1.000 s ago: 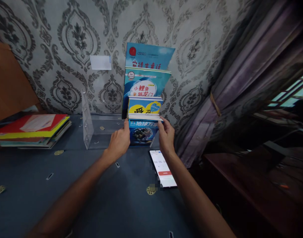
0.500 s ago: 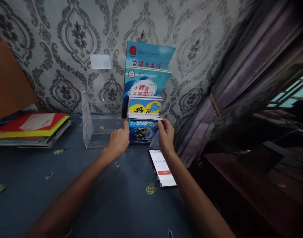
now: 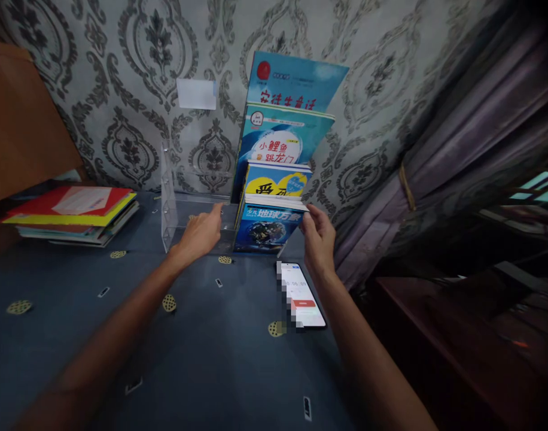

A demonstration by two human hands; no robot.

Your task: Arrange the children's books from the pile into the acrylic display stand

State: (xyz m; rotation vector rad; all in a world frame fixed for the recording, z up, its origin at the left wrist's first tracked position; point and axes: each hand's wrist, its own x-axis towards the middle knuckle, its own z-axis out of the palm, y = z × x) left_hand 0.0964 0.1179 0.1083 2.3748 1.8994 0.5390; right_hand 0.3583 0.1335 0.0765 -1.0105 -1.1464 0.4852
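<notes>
A clear acrylic tiered stand (image 3: 168, 206) stands against the wall. In its right part several books lean back in steps: a tall blue book (image 3: 296, 78) at the back, a teal book (image 3: 278, 129), a yellow-and-blue book (image 3: 278, 179), and a dark blue book (image 3: 267, 230) with a globe on its cover in front. My right hand (image 3: 319, 239) pinches the right edge of the front book, thumb near the cover's upper corner. Left of the books, my left hand (image 3: 198, 234) is apart from them, index finger stretched out, in front of the stand's vacant tiers.
A phone (image 3: 307, 302) showing a running timer lies on the dark blue tablecloth (image 3: 202, 359), close to my right forearm. Papers and folders (image 3: 76, 209) are stacked at the left beside a brown board (image 3: 27, 120). A purple curtain (image 3: 390, 191) hangs at the right.
My left hand has let go of the front book's left side and moved left. My right hand stays at its right edge. The view has shifted slightly.
</notes>
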